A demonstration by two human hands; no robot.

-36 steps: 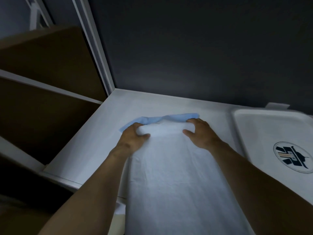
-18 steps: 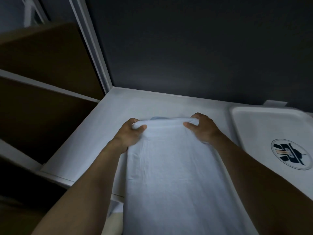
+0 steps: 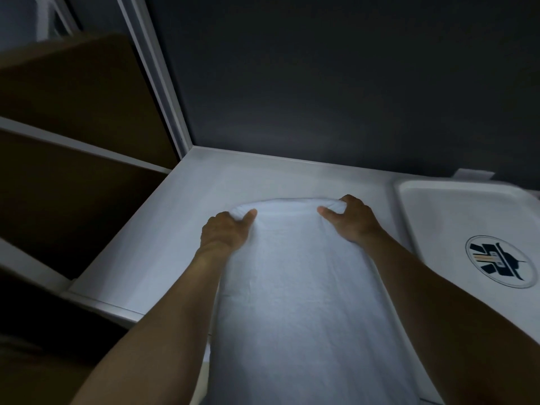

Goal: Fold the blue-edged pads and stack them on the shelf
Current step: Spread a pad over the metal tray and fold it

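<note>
a white pad (image 3: 295, 282) is laid lengthwise on the shelf (image 3: 175, 217), its far end gripped at the corners by the left hand (image 3: 225, 233) and right hand (image 3: 349, 219), thumbs on top. a white tray (image 3: 455, 217) sits just to its right.

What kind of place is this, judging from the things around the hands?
Probably a storage or supply room: a white shelf against a dark wall, brown boxes on neighbouring shelves, and a white tray with a round logo beside the pad.
</note>
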